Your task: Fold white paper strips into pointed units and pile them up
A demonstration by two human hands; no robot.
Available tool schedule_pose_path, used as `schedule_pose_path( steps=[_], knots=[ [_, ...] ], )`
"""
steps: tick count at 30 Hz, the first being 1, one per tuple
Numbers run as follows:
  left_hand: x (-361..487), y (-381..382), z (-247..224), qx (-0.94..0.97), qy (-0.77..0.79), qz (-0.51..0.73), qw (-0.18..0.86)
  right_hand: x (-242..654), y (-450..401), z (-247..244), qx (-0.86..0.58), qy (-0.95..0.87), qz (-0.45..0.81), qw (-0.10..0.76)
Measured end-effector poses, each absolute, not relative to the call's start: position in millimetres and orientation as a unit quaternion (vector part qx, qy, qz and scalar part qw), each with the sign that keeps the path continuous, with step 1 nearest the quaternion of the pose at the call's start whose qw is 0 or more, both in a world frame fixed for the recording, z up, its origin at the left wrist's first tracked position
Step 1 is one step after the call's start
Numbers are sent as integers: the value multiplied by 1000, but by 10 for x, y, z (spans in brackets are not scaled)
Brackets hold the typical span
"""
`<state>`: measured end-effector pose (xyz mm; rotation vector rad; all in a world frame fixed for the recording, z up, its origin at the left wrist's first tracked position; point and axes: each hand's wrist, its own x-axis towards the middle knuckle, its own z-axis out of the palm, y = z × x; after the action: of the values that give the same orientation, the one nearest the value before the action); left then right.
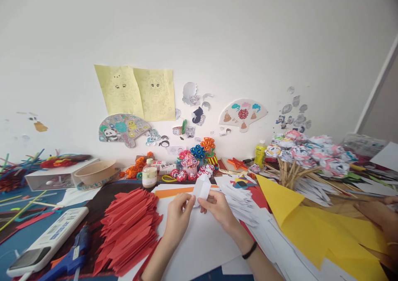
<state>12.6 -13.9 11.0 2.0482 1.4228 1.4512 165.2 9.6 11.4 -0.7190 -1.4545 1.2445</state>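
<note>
Between my two hands is a small piece of folded white paper (202,187), raised over large white sheets (199,248). My left hand (180,214) pinches its lower left edge between thumb and fingers. On the other side, my right hand (220,209) grips the same paper, thumb in front and fingers partly hidden behind it. A dark band circles my right wrist. A heap of folded red paper strips (130,229) lies left of my hands. To their right spreads a pile of folded white paper strips (238,200).
At left lie a blue glue gun (74,252) and a white power strip (49,241). A bottle (149,174) and paper flowers (189,161) stand along the wall. Yellow paper (323,227) covers the right, near another person's hand (377,214). Behind it are paper flower bundles (311,152).
</note>
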Motion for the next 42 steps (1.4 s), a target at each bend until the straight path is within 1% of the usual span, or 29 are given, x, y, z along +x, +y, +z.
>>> schedule_pose_path(
  steps=[5,8,19,26,29,31,35,39,42],
  knots=[
    [159,-146,114,706,490,472,197,1663,117,91,-304,-600,507,539],
    [180,-165,113,708,471,478,219,1668,111,92,-298,-602,508,540],
    [185,-170,125,703,456,493,232,1658,122,95,-297,-584,517,551],
    [131,-137,116,701,475,485,219,1669,153,63,-294,-598,519,536],
    [108,-101,100,688,484,496,215,1665,170,54,-300,-603,541,503],
    [76,-69,85,687,494,492,205,1684,188,67,-318,-591,547,501],
    [-16,-13,60,718,508,429,205,1811,250,94,-350,-566,505,550],
    [-59,-2,70,725,510,401,231,1956,345,8,-430,-605,420,522],
    [-41,-11,92,724,503,397,254,2006,396,-92,-451,-606,420,504]
  ],
)
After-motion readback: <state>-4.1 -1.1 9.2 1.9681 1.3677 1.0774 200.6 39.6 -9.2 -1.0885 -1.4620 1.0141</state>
